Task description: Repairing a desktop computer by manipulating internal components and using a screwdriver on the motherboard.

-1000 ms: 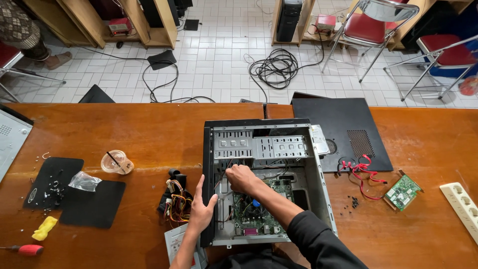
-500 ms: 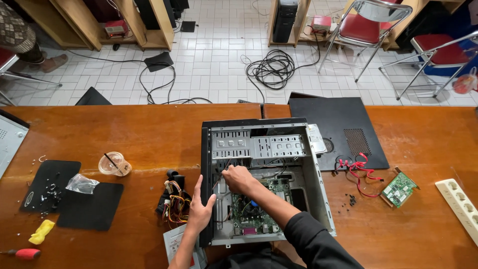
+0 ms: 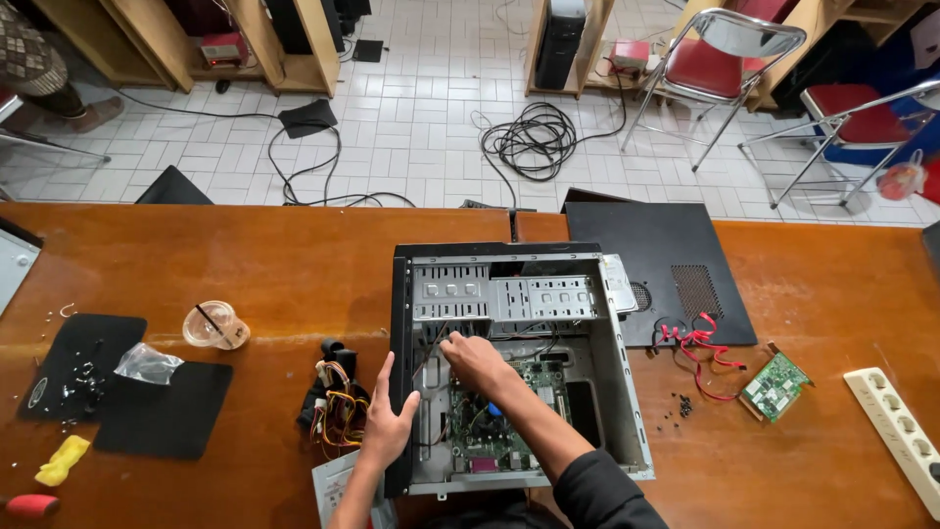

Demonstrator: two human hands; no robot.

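We braced the open case point(image 3: 519, 362) with our left hand point(image 3: 390, 421) spread flat on its left wall, steadying it while our right hand point(image 3: 472, 358) pinched cables inside, under its drive bays.

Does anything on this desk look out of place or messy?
Yes: small dark screws lie scattered loose on the table beside the open computer case, near tangled red cables and a bare green circuit card.

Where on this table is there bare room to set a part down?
Bare wood lies left of the computer case, above the plastic cup, and between the green circuit card and power strip. Crowded: the wire bundle by the left hand.
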